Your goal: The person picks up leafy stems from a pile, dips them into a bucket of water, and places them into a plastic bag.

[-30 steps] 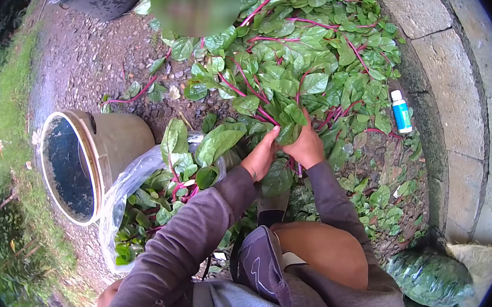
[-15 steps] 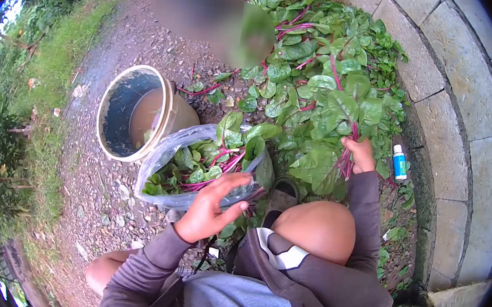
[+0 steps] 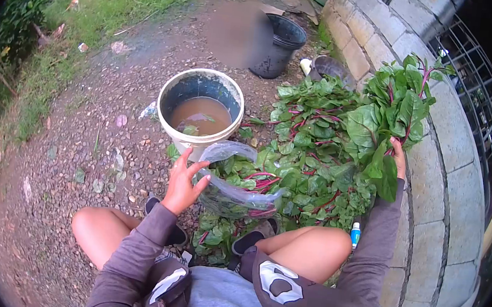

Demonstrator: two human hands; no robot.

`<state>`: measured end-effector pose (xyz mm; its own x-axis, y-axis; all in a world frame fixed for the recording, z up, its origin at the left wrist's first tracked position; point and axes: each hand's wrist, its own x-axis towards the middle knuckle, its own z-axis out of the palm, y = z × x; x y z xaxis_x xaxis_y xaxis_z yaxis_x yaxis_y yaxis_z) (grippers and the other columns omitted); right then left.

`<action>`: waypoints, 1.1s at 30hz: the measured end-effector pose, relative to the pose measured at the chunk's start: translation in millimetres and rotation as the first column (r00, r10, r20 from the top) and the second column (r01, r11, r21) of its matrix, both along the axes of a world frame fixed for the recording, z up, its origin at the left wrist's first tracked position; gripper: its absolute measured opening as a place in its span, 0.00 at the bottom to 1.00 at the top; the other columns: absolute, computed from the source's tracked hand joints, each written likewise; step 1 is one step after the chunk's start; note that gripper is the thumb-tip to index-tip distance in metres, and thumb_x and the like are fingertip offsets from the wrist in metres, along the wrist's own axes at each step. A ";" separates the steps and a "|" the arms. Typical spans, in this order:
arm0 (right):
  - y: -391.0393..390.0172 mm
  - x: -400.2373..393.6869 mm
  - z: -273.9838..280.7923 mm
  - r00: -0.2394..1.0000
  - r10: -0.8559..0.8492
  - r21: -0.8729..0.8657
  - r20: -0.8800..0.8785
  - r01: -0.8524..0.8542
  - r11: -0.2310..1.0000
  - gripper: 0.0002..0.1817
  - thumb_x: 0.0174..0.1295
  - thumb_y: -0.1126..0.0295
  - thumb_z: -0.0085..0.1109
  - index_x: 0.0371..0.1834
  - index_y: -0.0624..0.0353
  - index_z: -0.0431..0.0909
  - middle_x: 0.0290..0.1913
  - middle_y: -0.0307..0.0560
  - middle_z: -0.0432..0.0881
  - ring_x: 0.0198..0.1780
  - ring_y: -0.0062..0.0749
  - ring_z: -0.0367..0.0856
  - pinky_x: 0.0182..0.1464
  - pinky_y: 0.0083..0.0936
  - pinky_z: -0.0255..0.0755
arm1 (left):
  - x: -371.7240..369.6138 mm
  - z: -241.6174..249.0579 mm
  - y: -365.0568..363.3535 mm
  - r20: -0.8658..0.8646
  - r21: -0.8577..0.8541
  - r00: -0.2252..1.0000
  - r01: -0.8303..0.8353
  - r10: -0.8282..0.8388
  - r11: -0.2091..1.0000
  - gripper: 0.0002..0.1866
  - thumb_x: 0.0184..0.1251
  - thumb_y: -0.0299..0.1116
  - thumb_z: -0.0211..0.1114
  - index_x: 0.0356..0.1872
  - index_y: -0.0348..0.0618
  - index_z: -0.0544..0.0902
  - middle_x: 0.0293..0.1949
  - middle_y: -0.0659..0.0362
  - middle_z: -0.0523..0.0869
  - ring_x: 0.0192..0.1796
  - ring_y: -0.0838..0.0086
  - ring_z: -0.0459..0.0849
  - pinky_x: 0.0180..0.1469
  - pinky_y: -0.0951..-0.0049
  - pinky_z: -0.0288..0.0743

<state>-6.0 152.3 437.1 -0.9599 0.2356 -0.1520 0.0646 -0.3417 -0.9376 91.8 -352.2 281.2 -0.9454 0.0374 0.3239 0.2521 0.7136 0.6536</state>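
The right hand (image 3: 398, 160) has risen, fist gripping a bunch of red-stemmed greens (image 3: 391, 112); the left hand (image 3: 183, 183), fingers spread, now touches the plastic bag's (image 3: 236, 191) mouth.

The bare gravel ground (image 3: 97, 138) carries a white plastic bucket of muddy water (image 3: 200, 113), a black plastic pot (image 3: 278, 46) beyond it, a heap of red-stemmed green leaves (image 3: 312, 154) along the stone-block edge (image 3: 434, 191), a clear plastic bag of leaves (image 3: 236, 191) and a small blue-and-white bottle (image 3: 355, 234).
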 end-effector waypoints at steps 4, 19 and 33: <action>-92.5 -56.1 37.1 0.988 0.149 0.050 -0.036 -0.148 0.988 0.13 0.56 0.63 0.62 0.42 0.54 0.78 0.31 0.40 0.83 0.27 0.30 0.82 0.29 0.28 0.78 | -9.7 -39.4 -12.1 0.197 0.344 0.980 -0.038 -0.033 0.938 0.17 0.58 0.40 0.66 0.48 0.49 0.81 0.60 0.39 0.69 0.65 0.52 0.67 0.62 0.60 0.64; -283.4 -185.5 60.6 0.791 0.473 0.257 -0.388 -0.400 0.880 0.18 0.63 0.61 0.51 0.53 0.57 0.73 0.44 0.46 0.80 0.41 0.32 0.81 0.44 0.28 0.77 | -59.9 11.9 16.4 0.074 0.909 0.691 -0.343 -0.719 -0.236 0.28 0.71 0.54 0.48 0.57 0.38 0.70 0.47 0.54 0.80 0.50 0.70 0.80 0.51 0.70 0.73; -203.8 15.3 -73.5 0.908 0.418 0.102 0.016 -0.418 0.903 0.08 0.62 0.63 0.55 0.33 0.56 0.74 0.24 0.38 0.76 0.22 0.25 0.75 0.26 0.24 0.73 | -85.8 10.9 52.8 -0.095 0.656 0.630 -0.543 -0.771 -0.524 0.22 0.70 0.46 0.54 0.55 0.40 0.74 0.51 0.53 0.81 0.51 0.67 0.81 0.58 0.63 0.72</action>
